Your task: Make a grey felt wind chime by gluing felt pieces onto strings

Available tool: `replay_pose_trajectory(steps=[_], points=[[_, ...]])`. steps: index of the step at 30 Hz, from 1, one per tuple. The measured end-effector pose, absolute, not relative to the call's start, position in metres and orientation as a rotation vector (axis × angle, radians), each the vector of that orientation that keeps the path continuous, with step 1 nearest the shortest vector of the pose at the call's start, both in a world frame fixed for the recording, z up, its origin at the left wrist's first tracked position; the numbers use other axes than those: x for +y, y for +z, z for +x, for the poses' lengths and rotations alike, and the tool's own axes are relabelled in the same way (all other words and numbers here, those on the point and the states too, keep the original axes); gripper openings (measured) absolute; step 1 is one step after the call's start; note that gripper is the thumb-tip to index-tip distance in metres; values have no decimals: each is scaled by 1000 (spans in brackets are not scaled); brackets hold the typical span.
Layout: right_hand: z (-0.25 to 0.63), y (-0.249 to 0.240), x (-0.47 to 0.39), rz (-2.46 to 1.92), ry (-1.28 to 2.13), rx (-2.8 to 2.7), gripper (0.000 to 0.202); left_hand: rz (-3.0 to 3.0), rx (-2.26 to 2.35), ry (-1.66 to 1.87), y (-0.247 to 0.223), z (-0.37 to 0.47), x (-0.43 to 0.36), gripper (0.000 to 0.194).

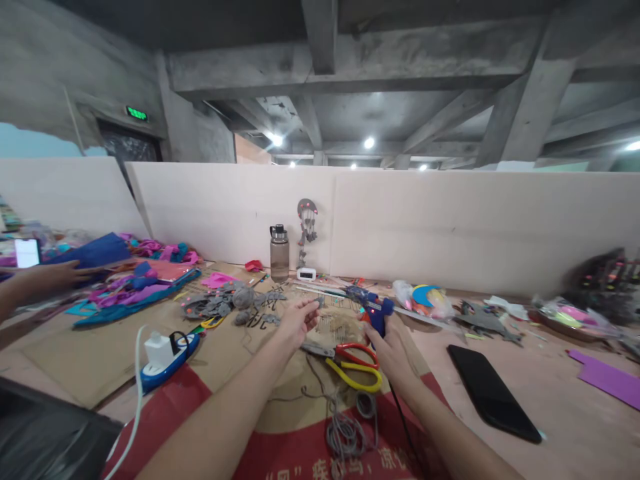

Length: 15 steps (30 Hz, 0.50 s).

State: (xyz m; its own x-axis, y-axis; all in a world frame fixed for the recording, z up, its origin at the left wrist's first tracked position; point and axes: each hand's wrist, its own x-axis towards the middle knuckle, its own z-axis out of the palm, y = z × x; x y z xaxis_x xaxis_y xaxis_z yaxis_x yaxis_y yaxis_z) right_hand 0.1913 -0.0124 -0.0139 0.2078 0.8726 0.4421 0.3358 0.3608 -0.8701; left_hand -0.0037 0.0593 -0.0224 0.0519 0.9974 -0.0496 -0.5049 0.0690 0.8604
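My left hand [299,323] is closed in a pinch on a small grey piece [319,302], too small to make out fully. My right hand [393,343] is wrapped round the handle of a blue hot glue gun [377,312], whose nozzle points left and away from me. Between my forearms lie scissors [354,365] with red and yellow handles. Nearer to me is a loose tangle of grey cord [345,433]. A pile of grey felt-like pieces [220,301] rests beyond my left hand, on the brown cardboard [210,363].
A bottle [279,257] stands by the white partition [225,207], near a hanging grey ornament [307,208]. On the left are a power strip [170,363] with a white cable and a co-worker's hand [65,273] over coloured cloth. A black phone [493,393] lies right.
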Motion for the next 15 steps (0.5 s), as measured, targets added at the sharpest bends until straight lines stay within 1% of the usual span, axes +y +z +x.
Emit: replay_pose_trajectory(steps=[4,11,15], points=[[181,-22,-22,-1152,605,-1395,33,723,824,1313,-20,-11,52,21],[184,-39,-23,-1177,572,-1547,34,739,807,1322,-12,-11,48,24],[185,-46,-22,-1199,511,-1575,32,817,777,1329,-10,-11,46,30]])
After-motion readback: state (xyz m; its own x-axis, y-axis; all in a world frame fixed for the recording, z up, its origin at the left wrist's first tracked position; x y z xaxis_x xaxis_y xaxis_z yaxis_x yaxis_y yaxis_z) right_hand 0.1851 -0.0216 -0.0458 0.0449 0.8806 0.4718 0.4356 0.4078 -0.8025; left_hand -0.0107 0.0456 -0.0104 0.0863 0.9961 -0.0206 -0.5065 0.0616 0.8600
